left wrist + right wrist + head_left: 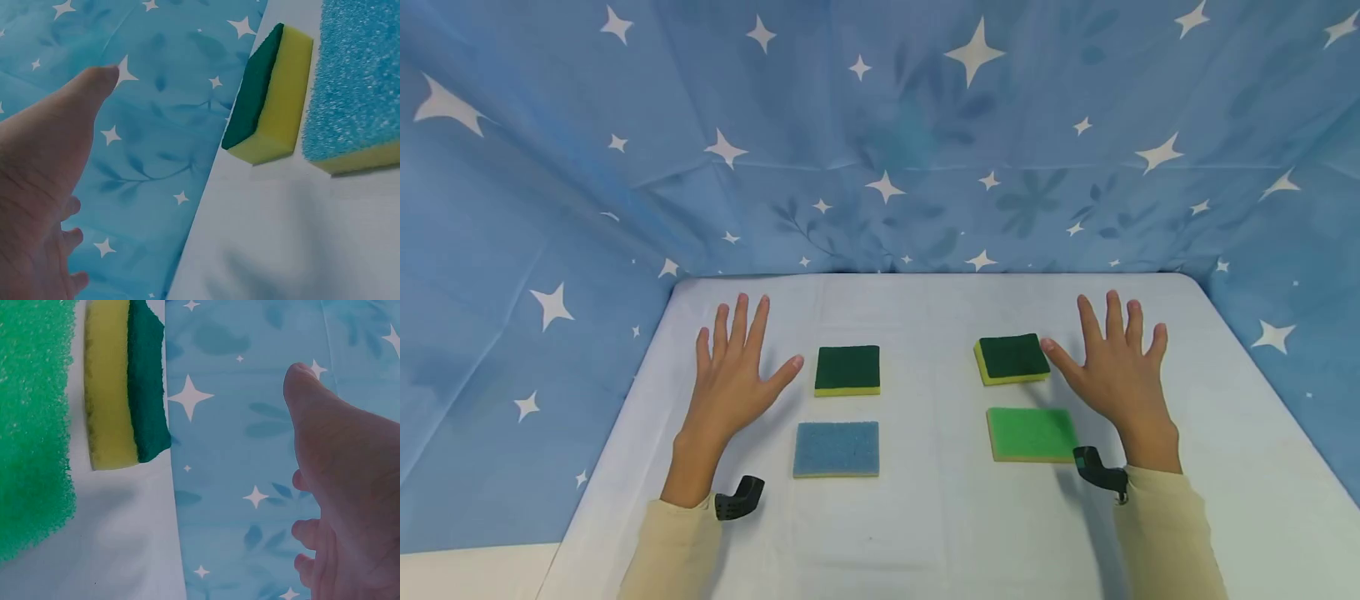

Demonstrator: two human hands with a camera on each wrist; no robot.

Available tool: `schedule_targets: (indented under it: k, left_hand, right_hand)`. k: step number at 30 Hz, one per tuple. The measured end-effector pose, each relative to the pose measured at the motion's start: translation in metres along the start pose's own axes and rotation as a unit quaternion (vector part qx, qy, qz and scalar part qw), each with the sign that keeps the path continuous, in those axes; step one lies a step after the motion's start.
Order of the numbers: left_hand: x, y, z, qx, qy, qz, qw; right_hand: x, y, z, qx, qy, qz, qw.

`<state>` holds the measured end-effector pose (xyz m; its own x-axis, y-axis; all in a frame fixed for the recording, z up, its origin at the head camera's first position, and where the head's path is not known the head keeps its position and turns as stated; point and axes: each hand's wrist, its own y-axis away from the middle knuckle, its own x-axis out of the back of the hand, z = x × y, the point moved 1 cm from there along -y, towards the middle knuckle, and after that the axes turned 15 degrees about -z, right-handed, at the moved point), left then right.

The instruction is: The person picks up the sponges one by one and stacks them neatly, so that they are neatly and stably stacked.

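My left hand (pixel 733 383) is held with fingers straight and spread, left of a dark green and yellow sponge (pixel 848 369). Below that sponge lies a blue sponge (pixel 837 448), flat with its rough face up. On the other side, my right hand (pixel 1120 371) has its fingers spread too, holding nothing. Its thumb tip overlaps the corner of a second dark green and yellow sponge (pixel 1013 357) in the head view. A bright green sponge (pixel 1032 434) lies just below that one. In the wrist views both thumbs (pixel 87 94) stand apart from the sponges.
A white cloth covers the table (pixel 917 517). Blue curtains (pixel 820 108) with white stars stand behind it and along both sides. Each wrist carries a black camera mount, seen at the left wrist (pixel 740 498) and the right wrist (pixel 1099 471).
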<state>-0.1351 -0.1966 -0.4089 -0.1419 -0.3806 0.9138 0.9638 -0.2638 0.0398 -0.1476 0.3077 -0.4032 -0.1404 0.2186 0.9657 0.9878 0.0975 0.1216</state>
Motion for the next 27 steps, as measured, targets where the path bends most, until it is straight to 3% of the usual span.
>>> schedule_targets:
  k: [14, 27]
  left_hand:
    - [-0.026, 0.021, -0.005, -0.059, 0.127, -0.036, 0.9895]
    - [-0.066, 0.048, -0.012, -0.062, 0.231, -0.073, 0.9682]
  right_hand:
    - [-0.004, -0.006, 0.005, -0.001, -0.012, -0.004, 1.0]
    - [-0.008, -0.008, 0.006, 0.002, -0.021, -0.009, 1.0]
